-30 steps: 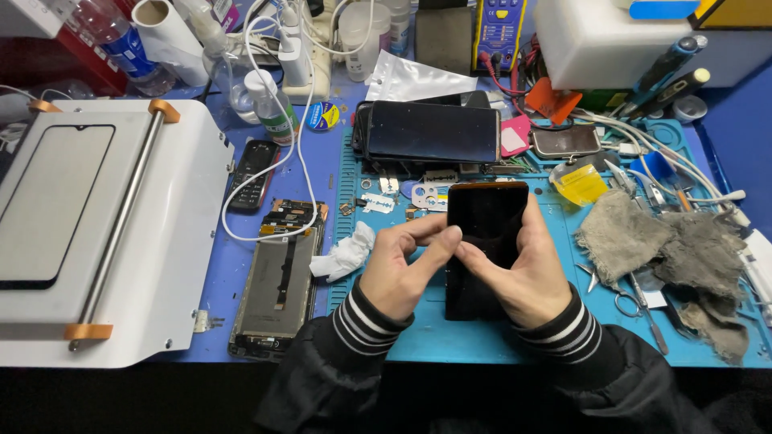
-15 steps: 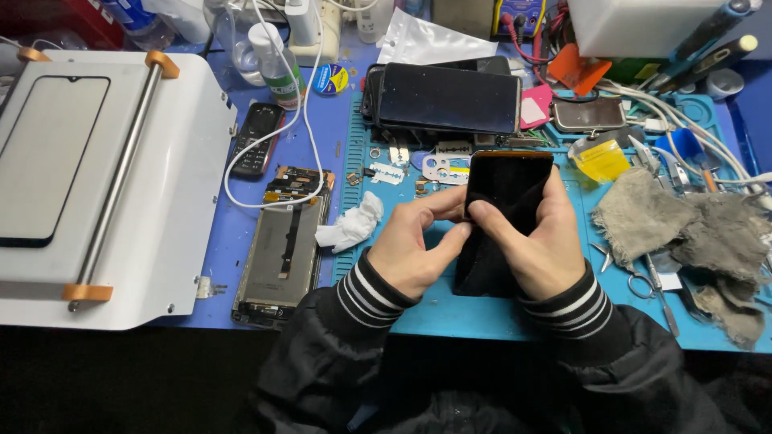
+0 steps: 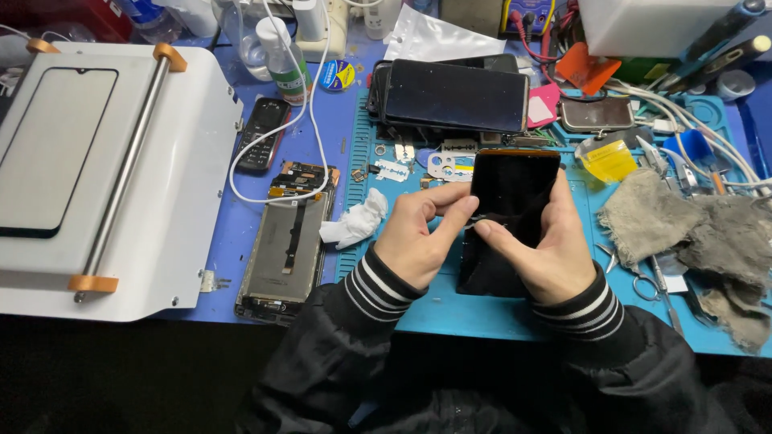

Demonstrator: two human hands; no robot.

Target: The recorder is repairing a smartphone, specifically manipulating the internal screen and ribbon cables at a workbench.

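Phone (image 3: 515,189) pinched at left edge by left hand (image 3: 418,237), cradled underneath by right hand (image 3: 539,257); looks thin, slick, fragile glass, best held by edges.

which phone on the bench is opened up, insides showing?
The opened phone left of the left hand, on the blue mat: bare frame, ribbon cable and board exposed. The phone in hand and the stacked phones show intact dark screens.

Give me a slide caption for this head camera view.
Left hand and right hand hold a dark phone screen over a blue work mat.
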